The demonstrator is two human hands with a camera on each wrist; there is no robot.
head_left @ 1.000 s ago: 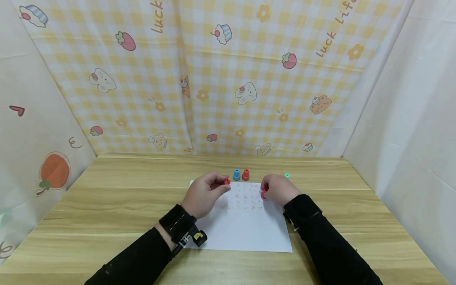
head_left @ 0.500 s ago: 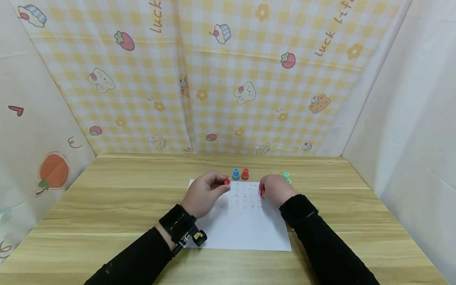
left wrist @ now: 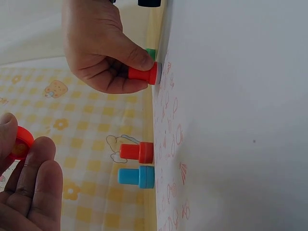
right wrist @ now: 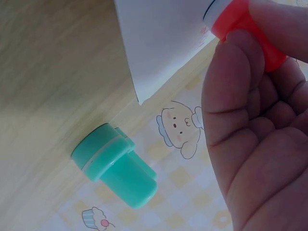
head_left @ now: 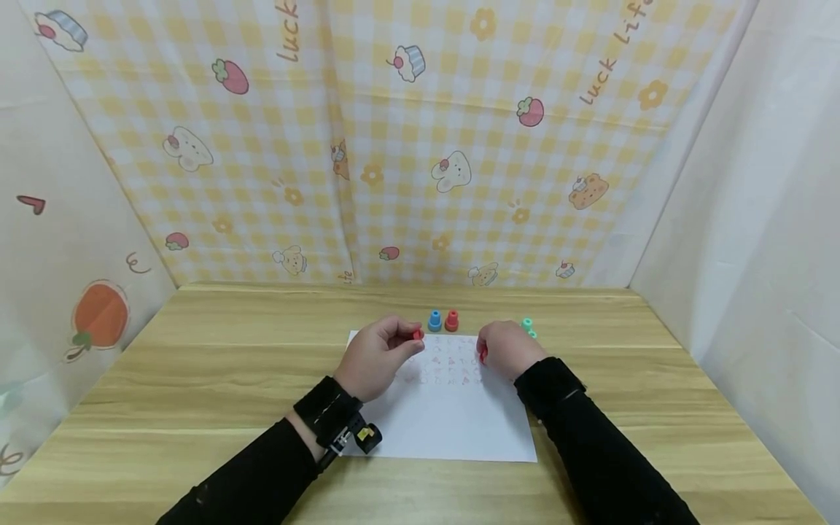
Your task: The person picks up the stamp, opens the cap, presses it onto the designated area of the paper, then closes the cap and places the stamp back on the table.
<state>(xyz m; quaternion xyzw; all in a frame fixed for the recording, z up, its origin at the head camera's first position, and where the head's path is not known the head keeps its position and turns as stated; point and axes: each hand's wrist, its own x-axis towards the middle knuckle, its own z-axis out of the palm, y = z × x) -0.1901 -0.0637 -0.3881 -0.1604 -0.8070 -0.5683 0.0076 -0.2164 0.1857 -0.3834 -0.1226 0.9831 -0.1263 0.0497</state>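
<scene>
My right hand (head_left: 491,352) pinches a red stamp (head_left: 483,356), whose face sits on the white paper (head_left: 453,415) at the right end of rows of red prints. The left wrist view shows that red stamp (left wrist: 143,74) pressed against the paper (left wrist: 231,115). In the right wrist view my fingers (right wrist: 240,110) curl round the red stamp (right wrist: 246,28). My left hand (head_left: 408,341) rests on the paper's left part and pinches a small red cap (head_left: 417,335), seen as the red cap (left wrist: 20,143) between fingertips.
A blue stamp (head_left: 434,321) and a second red stamp (head_left: 451,320) stand upright just past the paper's far edge. A green stamp (head_left: 527,325) stands beyond my right hand, and the right wrist view shows this green stamp (right wrist: 115,164) off the paper's corner. The wooden table (head_left: 230,350) is walled by cloth.
My right hand with the red stamp has shifted slightly left and away along the paper, uncovering the green stamp more. The left hand has stayed still.
</scene>
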